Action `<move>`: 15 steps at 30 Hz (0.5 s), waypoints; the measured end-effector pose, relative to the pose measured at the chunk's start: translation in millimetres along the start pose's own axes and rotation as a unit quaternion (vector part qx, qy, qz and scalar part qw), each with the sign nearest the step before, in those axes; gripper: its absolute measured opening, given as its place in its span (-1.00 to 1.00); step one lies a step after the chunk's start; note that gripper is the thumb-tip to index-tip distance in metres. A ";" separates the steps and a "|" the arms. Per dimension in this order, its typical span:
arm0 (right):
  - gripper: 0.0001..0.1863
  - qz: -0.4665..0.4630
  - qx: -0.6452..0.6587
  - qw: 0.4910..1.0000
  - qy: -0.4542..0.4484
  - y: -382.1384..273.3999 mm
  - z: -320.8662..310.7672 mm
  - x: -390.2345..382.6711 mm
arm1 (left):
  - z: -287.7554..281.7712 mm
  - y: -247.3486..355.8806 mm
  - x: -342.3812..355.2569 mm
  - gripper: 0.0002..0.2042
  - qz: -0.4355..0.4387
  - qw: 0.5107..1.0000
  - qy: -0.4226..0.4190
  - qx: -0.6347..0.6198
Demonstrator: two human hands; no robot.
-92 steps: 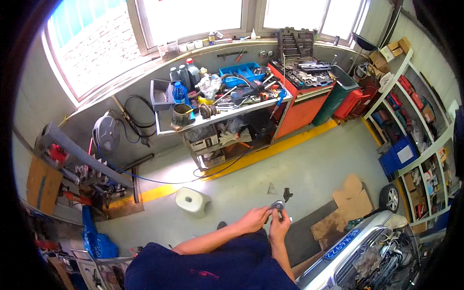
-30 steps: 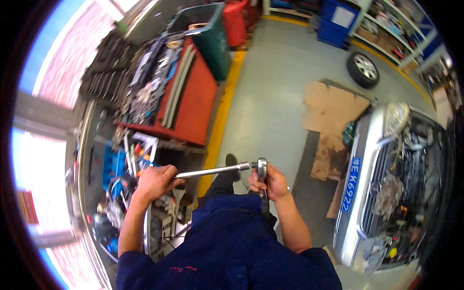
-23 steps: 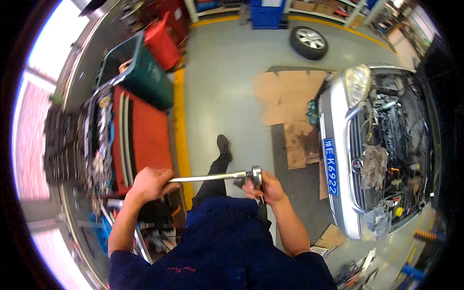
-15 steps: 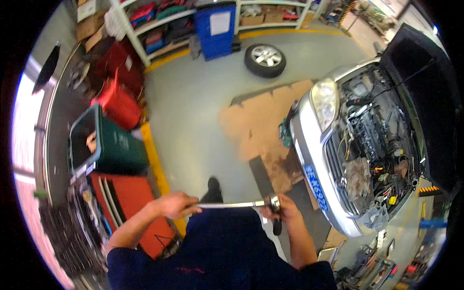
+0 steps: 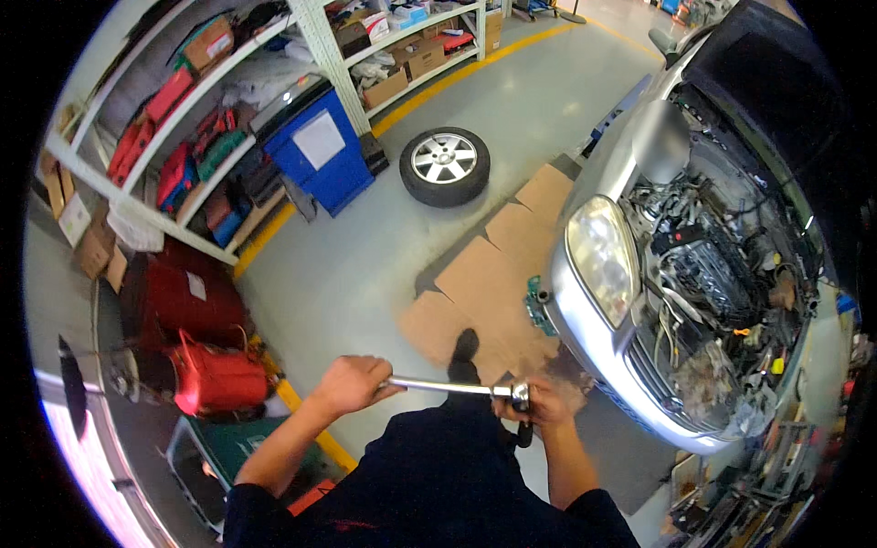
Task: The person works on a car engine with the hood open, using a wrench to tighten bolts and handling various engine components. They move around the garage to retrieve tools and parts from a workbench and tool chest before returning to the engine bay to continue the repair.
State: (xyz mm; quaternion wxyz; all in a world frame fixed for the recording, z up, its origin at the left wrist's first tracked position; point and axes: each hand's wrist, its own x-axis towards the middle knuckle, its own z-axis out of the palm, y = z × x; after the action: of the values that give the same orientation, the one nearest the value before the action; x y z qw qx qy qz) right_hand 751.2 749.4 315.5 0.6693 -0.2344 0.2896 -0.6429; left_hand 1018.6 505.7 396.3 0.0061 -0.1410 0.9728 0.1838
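Note:
In front of my body I hold a long chrome extension bar (image 5: pixel 440 386) level, running left to right. My left hand (image 5: pixel 354 380) is closed round its left end. At the other end, the bar meets a round metal head that looks like a ratchet wrench (image 5: pixel 521 395), with a black handle (image 5: pixel 524 435) hanging below. My right hand (image 5: pixel 552 405) is closed about that head; its fingers are partly hidden. To the right stands a silver car (image 5: pixel 585 274) with its bonnet (image 5: pixel 767 82) raised and its engine bay (image 5: pixel 703 265) exposed.
Flattened cardboard (image 5: pixel 484 274) lies on the floor beside the car. A loose wheel (image 5: pixel 445 166) lies farther off, near a blue bin (image 5: pixel 320 151) and loaded shelves (image 5: pixel 210 87). At left are a red container (image 5: pixel 219 379) and a green bin (image 5: pixel 247 447).
The view has swung left and forward, and I have moved toward the cardboard, one foot now over it. Both hands keep their grip; the bar now slopes slightly down to the right.

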 end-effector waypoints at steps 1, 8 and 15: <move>-0.29 -0.003 0.019 1.000 -0.010 -6.8 -10.5 33.7 | -7.5 -19.4 24.9 -0.65 -0.003 0.998 0.058 0.015; -0.22 0.051 -0.070 0.995 -0.053 -152.9 -20.5 228.3 | -74.8 -167.9 170.1 -0.63 -0.014 0.997 0.069 -0.002; -0.41 -0.034 -0.050 0.991 0.121 -222.7 -71.6 363.7 | -95.2 -308.5 396.3 -0.71 0.068 0.990 -0.036 -0.119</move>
State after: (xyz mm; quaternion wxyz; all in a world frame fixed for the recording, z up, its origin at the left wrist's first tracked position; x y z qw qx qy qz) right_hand 542.5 377.1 385.2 0.5946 -0.1978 0.3920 -0.6735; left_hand 727.3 88.2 350.1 0.0120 -0.0674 0.9505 0.3032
